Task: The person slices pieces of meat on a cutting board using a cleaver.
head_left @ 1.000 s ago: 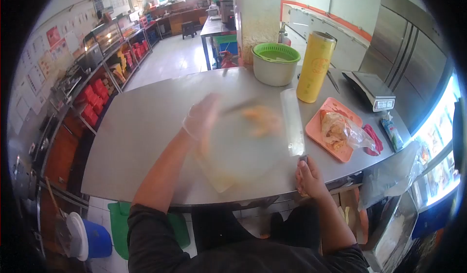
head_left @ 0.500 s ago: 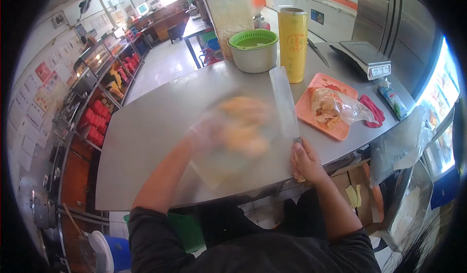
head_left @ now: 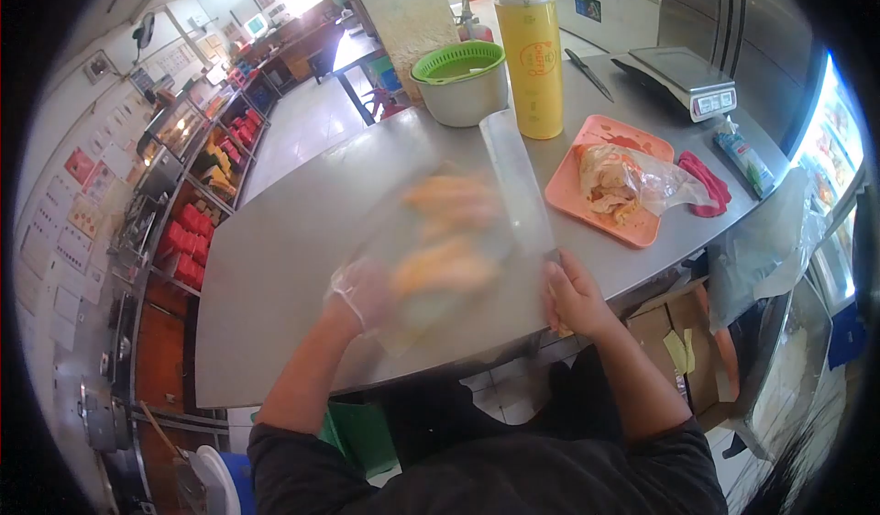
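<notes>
My right hand (head_left: 576, 293) is closed around the handle of a large, broad-bladed knife (head_left: 515, 180). Its blade points away from me, toward the yellow roll. To the left of the blade, two orange-yellow pieces of what looks like raw chicken (head_left: 446, 267) lie on a pale, see-through surface, all smeared by blur. My left hand (head_left: 362, 292), in a clear plastic glove, is at the near left side of these pieces. Its fingers are blurred, and I cannot tell whether they touch the meat.
Right of the knife, a pink tray (head_left: 573, 194) holds a plastic bag (head_left: 619, 180) of meat. Behind stand a yellow wrap roll (head_left: 532, 70), a pot with a green strainer (head_left: 463, 93), a small knife (head_left: 588, 75) and a scale (head_left: 683, 84). A pink cloth (head_left: 710, 189) lies beside the tray.
The view has shifted slightly. My left hand has drawn back to the left from the meat pieces. My right hand keeps its hold on the large knife.
</notes>
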Tool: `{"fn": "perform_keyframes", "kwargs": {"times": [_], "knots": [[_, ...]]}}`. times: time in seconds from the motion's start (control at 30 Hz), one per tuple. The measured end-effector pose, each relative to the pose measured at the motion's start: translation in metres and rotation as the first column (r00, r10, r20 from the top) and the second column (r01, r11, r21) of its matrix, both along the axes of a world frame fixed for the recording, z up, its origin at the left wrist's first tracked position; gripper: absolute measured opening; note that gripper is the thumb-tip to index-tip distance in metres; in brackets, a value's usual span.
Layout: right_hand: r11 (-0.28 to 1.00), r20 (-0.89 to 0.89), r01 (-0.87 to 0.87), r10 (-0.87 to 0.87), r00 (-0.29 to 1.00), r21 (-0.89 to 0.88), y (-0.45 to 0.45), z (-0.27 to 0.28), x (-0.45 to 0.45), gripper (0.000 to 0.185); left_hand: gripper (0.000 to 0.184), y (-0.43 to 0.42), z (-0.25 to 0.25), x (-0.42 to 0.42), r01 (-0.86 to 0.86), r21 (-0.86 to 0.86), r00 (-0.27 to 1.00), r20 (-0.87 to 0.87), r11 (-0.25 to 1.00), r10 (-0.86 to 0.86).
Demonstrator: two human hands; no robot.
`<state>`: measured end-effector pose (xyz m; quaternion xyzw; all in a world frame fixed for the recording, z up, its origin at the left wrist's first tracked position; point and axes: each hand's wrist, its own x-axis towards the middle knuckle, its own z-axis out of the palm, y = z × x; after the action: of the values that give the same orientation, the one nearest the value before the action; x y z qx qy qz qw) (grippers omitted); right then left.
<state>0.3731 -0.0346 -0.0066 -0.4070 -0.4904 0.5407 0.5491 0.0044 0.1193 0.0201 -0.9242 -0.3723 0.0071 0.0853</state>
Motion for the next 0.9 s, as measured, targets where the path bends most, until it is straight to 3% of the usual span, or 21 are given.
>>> {"fn": "perform_keyframes", "kwargs": {"times": [0.07,0.17,0.33,0.4,0.5,0.6,0.67,0.7,0.8,0.9], "knots": [[1.0,0.002,0.002,-0.002,1.0,-0.003,0.0,0.001,-0.001,0.03,0.022,-0.031,0.056,0.03,-0.066,-0.122,0.991,-0.127,0.99,0.051],[1.0,0.008,-0.004,0.004,1.0,-0.019,0.001,-0.001,-0.002,0.029,0.024,-0.024,0.058,0.039,-0.113,-0.108,0.975,-0.204,0.988,0.089],[0.999,0.019,0.026,-0.025,1.0,-0.038,-0.002,0.0,-0.003,0.029,0.03,0.034,-0.021,0.029,0.009,0.017,0.999,0.045,1.0,-0.01],[0.999,0.008,0.038,-0.038,0.999,-0.024,-0.004,0.004,-0.003,0.029,0.031,0.038,-0.018,0.038,0.052,0.058,0.992,0.111,0.997,-0.058],[1.0,-0.001,0.027,-0.027,1.0,-0.006,-0.004,0.002,0.0,0.029,0.034,0.039,-0.012,0.042,-0.061,-0.143,0.997,-0.048,0.988,0.054],[0.998,0.012,0.044,-0.044,0.999,-0.044,-0.004,0.001,0.0,0.029,0.032,0.046,-0.028,0.023,-0.07,-0.145,0.996,0.051,0.987,0.078],[0.999,0.0,0.029,-0.029,1.0,-0.032,-0.002,0.001,0.001,0.028,0.02,0.055,-0.045,0.0,0.016,-0.177,0.865,0.496,0.984,0.075],[1.0,-0.006,0.011,-0.011,1.0,-0.024,-0.002,0.001,0.002,0.027,0.02,0.066,-0.059,-0.018,0.013,-0.179,0.869,0.488,0.984,0.078],[0.999,-0.035,-0.009,0.008,0.999,-0.047,0.0,0.002,0.002,0.025,0.009,0.081,-0.075,-0.063,0.099,-0.398,0.669,0.705,0.912,0.235],[0.999,-0.035,-0.026,0.025,0.999,-0.027,0.002,-0.001,0.003,0.024,0.051,0.077,-0.067,-0.081,0.095,-0.469,0.417,0.82,0.878,0.392]]}}
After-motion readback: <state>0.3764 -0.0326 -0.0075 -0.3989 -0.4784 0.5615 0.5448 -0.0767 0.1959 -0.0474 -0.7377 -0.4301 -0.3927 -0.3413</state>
